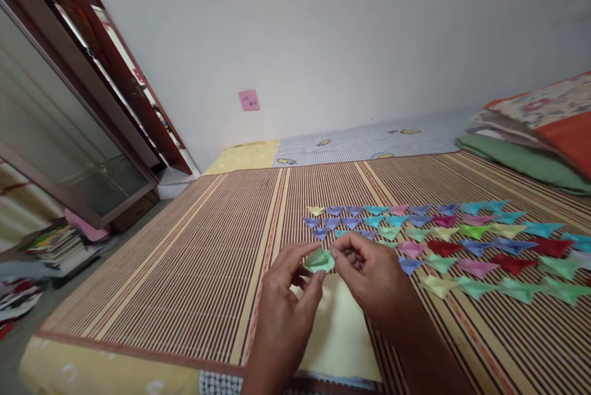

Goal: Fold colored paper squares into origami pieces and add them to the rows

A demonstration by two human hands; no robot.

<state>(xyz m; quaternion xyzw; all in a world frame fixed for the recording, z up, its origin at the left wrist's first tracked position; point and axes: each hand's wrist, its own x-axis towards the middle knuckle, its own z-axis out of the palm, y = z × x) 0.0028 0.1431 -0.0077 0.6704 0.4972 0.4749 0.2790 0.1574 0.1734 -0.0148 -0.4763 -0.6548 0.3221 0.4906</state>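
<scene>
A small pale green paper boat (318, 261) is held up between my two hands. My left hand (289, 296) grips its left side and lower edge between thumb and fingers. On its right corner, the thumb and index finger of my right hand (369, 272) are pinched, with the other fingers curled in. Below my hands a pale yellow sheet (344, 327) lies on the striped mat (194, 272). To the right, several rows of folded paper boats in many colours stand on the mat, among them a dark red boat (513, 264) and a pale yellow boat (437, 285).
Folded bedding (526, 161) is piled at the far right. A pink note (249, 100) is stuck on the white wall (323, 32). At the left are a framed glass panel (69, 112) and a stack of books (58, 246) below the mat's edge.
</scene>
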